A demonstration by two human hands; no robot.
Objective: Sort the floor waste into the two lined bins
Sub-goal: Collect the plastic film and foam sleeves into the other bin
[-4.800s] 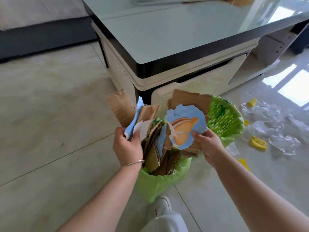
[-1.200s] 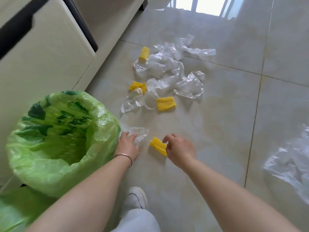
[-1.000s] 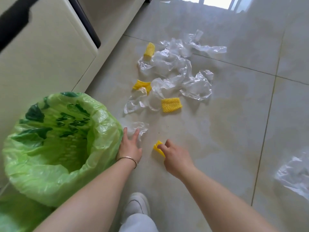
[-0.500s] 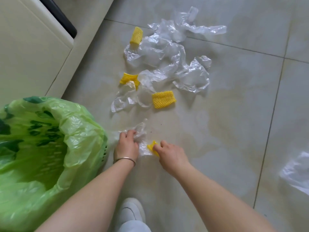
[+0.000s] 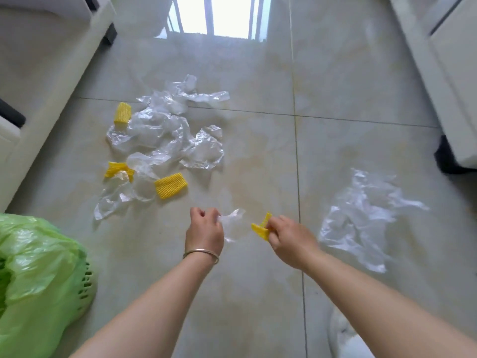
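My left hand (image 5: 205, 229) is closed on a crumpled piece of clear plastic film (image 5: 232, 223), lifted off the floor. Beside it, my right hand (image 5: 289, 237) pinches a yellow foam net piece (image 5: 262, 227). On the tiles beyond lies a heap of clear plastic film (image 5: 165, 130) with three yellow foam net pieces among it: one at the far left (image 5: 122, 113), one lower left (image 5: 117, 170) and one nearest me (image 5: 171, 186). A green-lined bin (image 5: 38, 280) stands at the lower left, cut off by the frame edge.
Another sheet of clear plastic (image 5: 361, 220) lies on the floor to the right. A cream cabinet (image 5: 49, 73) runs along the left and white furniture (image 5: 454, 81) along the right. My white shoe (image 5: 346, 339) shows at the bottom.
Both hands have risen from the floor next to the bin, the left with the plastic film, the right with the yellow foam piece. The view has swung right, so the bin sits further left.
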